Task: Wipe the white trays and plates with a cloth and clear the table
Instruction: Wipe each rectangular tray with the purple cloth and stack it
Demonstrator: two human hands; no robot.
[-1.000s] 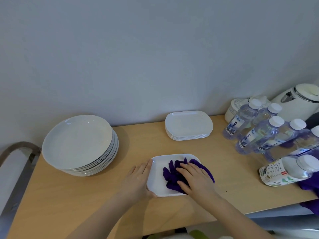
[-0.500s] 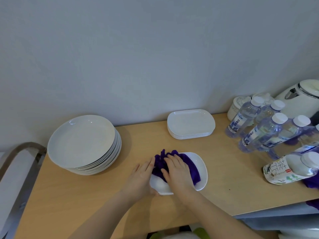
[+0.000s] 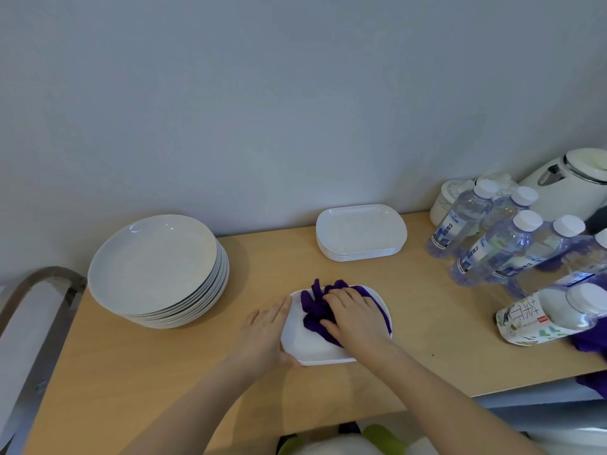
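A small white tray (image 3: 310,348) lies near the front middle of the wooden table (image 3: 138,372). A bunched purple cloth (image 3: 317,311) rests in it. My right hand (image 3: 356,316) presses down on the cloth, fingers spread over it. My left hand (image 3: 266,336) lies flat against the tray's left edge with the thumb under its near corner, steadying it. A stack of round white plates (image 3: 154,264) stands at the left. A stack of white rectangular trays (image 3: 361,229) sits at the back by the wall.
Several water bottles (image 3: 489,244) crowd the right side, with a tea bottle (image 3: 542,315) lying on its side near the edge. A white kettle (image 3: 571,183) and a white jar (image 3: 446,200) stand at the back right. A chair back (image 3: 36,290) is at the far left.
My right hand has slid the cloth from the tray's right side to its left and then back toward the middle. The left hand has stayed on the tray's left edge.
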